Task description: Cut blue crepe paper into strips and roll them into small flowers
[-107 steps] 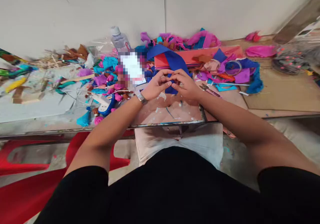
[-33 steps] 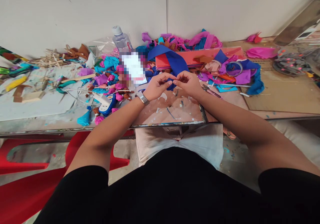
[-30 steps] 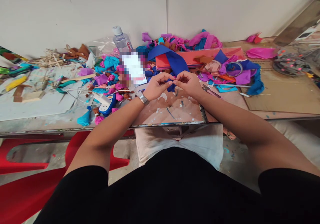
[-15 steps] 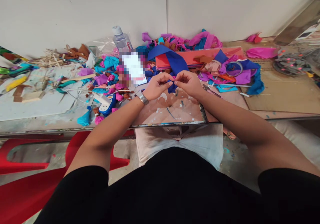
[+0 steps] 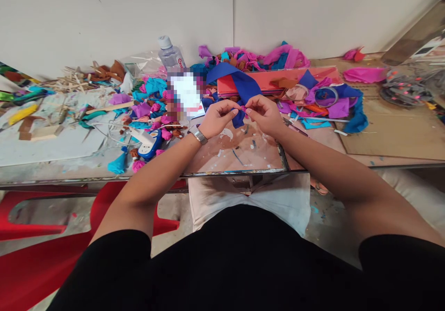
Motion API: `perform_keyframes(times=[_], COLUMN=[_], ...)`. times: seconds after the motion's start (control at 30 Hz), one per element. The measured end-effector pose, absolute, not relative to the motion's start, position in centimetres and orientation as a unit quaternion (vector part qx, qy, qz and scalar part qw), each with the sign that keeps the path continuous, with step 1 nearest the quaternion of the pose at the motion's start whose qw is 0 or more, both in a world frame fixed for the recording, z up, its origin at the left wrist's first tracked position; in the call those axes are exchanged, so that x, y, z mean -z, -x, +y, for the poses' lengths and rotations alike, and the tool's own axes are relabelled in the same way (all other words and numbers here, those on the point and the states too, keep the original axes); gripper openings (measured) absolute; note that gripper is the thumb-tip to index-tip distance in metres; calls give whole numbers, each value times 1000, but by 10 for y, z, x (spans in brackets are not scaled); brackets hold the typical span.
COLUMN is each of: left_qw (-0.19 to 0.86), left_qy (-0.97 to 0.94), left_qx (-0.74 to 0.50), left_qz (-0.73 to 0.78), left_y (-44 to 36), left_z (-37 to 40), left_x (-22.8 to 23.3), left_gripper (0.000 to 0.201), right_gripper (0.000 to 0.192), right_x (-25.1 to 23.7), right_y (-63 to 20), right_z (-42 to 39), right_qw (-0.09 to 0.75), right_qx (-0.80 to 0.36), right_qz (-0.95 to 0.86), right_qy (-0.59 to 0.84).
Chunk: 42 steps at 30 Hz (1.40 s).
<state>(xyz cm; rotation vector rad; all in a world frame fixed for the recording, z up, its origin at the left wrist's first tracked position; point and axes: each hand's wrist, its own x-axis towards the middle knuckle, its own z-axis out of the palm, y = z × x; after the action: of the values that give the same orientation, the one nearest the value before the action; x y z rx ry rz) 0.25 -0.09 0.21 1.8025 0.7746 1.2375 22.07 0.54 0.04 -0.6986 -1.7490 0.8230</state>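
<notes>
Head view. Since the frame 3.6 s earlier, both hands have been lifted slightly off the worktop (image 5: 243, 155) and drawn apart a little; a small pink piece (image 5: 243, 109) is now seen between the fingertips, where only blue showed before.

Left hand (image 5: 217, 118): fingers closed in a pinch on the end of the blue crepe strip (image 5: 243, 86), wristwatch (image 5: 197, 135) worn at the wrist.
Right hand (image 5: 266, 114): fingertips pinched together on the same end, meeting the left hand's, with the pink piece caught between them.
Blue crepe strip: held above the middle of the worktop, near its front edge; the rest is trailed in a loop toward the back edge, over a red sheet (image 5: 278, 79).

Other items: water bottle (image 5: 170, 56) upright at the back edge; power strip (image 5: 149, 144) left of the hands; tape ring (image 5: 325, 95) to the right; coloured scraps (image 5: 149, 102) scattered around.

Step judged in hand: the strip's end being rolled or twisted about the pink piece. The next move is judged to call for a firm pinch and even turning, so that the thin paper is not torn.
</notes>
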Motion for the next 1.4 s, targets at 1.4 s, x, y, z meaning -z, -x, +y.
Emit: perform_keyframes(times=[1.4], left_qw=[448], left_qy=[-673], left_qx=[-490], left_qz=[325], left_y=[0], left_z=[5], left_x=[-6], left_gripper=[58], right_gripper=[20], right_x=[-7], right_y=[-227], right_z=[-1], right_qw=[465], right_qx=[-200], right_qz=[-794], right_qy=[337])
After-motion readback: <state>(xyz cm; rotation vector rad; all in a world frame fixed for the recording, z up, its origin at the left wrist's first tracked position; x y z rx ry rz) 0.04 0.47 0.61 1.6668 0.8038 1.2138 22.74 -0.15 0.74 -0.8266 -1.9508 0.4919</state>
